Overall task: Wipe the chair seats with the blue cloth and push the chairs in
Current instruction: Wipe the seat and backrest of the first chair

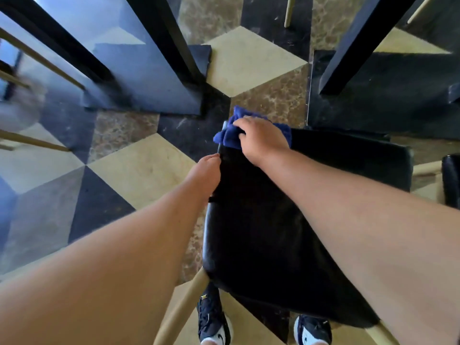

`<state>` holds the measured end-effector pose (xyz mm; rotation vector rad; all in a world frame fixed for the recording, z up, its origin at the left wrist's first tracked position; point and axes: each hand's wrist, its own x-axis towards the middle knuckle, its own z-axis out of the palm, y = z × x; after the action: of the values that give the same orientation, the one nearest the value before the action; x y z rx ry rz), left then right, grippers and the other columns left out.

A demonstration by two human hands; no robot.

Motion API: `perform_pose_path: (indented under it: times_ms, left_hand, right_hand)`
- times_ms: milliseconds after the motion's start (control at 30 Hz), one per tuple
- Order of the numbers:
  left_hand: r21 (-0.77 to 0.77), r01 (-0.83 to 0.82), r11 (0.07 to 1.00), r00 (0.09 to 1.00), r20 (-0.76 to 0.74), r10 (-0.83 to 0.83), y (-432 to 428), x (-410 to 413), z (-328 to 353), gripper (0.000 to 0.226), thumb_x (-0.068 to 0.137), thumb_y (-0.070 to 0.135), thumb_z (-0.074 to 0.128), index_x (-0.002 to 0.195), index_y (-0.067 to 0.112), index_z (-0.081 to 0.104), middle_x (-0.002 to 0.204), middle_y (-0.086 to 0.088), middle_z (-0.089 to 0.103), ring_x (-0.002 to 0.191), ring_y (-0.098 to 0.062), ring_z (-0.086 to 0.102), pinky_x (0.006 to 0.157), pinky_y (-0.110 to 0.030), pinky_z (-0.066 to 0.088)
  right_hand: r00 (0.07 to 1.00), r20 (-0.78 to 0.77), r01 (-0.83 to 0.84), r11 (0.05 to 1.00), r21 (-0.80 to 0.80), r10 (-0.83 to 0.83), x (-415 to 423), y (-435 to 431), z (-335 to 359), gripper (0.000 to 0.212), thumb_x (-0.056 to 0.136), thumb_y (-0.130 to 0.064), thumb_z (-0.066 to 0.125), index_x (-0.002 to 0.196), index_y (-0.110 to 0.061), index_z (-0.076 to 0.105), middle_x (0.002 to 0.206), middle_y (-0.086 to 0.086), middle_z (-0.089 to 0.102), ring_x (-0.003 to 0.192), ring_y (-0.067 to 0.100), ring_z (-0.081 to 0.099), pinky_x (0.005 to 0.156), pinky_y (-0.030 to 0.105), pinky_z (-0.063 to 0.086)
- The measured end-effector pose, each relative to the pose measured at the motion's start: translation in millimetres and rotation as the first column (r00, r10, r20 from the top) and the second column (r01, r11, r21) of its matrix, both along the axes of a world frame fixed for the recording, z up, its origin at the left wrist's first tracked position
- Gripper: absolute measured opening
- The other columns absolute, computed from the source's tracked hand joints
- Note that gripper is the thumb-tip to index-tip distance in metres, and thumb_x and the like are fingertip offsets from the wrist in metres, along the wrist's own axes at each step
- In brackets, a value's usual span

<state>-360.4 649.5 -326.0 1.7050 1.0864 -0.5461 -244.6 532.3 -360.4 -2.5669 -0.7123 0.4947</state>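
A black padded chair seat on pale wooden legs fills the lower middle of the head view. A bunched blue cloth lies at the seat's far left corner. My right hand lies on top of the cloth with fingers curved over it, pressing it onto the seat. My left hand grips the seat's left edge; its fingers are hidden below the rim.
Dark table legs stand on a slab base beyond the chair at the left, and another dark leg stands at the right. A second black chair shows at the right edge. My two shoes stand behind the seat on the patterned tile floor.
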Motion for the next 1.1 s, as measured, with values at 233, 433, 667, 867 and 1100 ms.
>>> perform_pose_path:
  times_ms: [233,433,667,867,1100]
  left_hand:
    - [-0.272,-0.455,0.848,0.889,-0.188,0.417,16.5,4.1,16.9,0.056,0.100,0.062,0.037,0.107,0.015,0.067,0.100,-0.008,0.072,0.093,-0.032,0.069,0.087,-0.044,0.055]
    - [0.008,-0.012,1.000,0.945,-0.326,0.014,-4.1,-9.7,5.3,0.063,0.103,0.058,0.042,0.141,0.009,0.057,0.134,-0.012,0.063,0.119,-0.036,0.062,0.109,-0.048,0.046]
    - [0.434,0.669,0.604,0.739,-0.301,-0.603,-50.4,-42.8,-9.4,0.105,0.093,0.063,0.064,0.164,0.037,-0.009,0.175,-0.002,-0.013,0.148,-0.046,0.034,0.101,-0.054,0.050]
    - [0.397,0.765,0.508,0.644,-0.438,-0.628,-113.6,-43.5,-15.5,0.114,0.096,0.046,0.071,0.161,0.033,-0.023,0.167,-0.007,-0.037,0.154,-0.055,-0.012,0.113,-0.074,0.033]
    - [0.401,0.838,0.370,0.463,-0.165,-0.871,-176.2,-33.6,-14.4,0.093,0.093,0.049,0.068,0.163,0.044,0.007,0.172,0.003,-0.020,0.157,-0.044,-0.015,0.117,-0.075,0.023]
  right_hand:
    - [0.843,0.027,-0.535,0.843,-0.061,0.537,-70.5,23.5,-2.0,0.033,0.098,-0.020,0.043,0.121,-0.029,0.066,0.127,-0.010,0.063,0.129,0.015,0.048,0.113,0.029,0.027]
    - [0.743,-0.103,-0.654,0.750,0.095,0.661,-177.4,-32.6,14.3,0.033,0.100,-0.012,0.046,0.121,-0.015,0.071,0.134,0.001,0.061,0.118,0.027,0.049,0.099,0.044,0.044]
    - [0.280,-0.335,-0.960,0.266,-0.088,0.900,-239.9,-134.7,37.8,0.026,0.098,-0.013,0.052,0.107,-0.016,0.076,0.116,0.001,0.061,0.104,0.026,0.053,0.070,0.041,0.041]
    - [0.354,-0.511,-0.935,0.310,-0.173,0.783,-202.4,-215.2,41.7,0.016,0.095,-0.014,0.060,0.098,-0.009,0.074,0.109,0.007,0.063,0.100,0.034,0.061,0.072,0.046,0.037]
    - [0.851,-0.420,-0.469,0.817,-0.334,0.317,-133.1,-308.6,45.3,0.024,0.100,-0.020,0.051,0.113,-0.022,0.072,0.116,0.006,0.055,0.108,0.031,0.053,0.084,0.043,0.045]
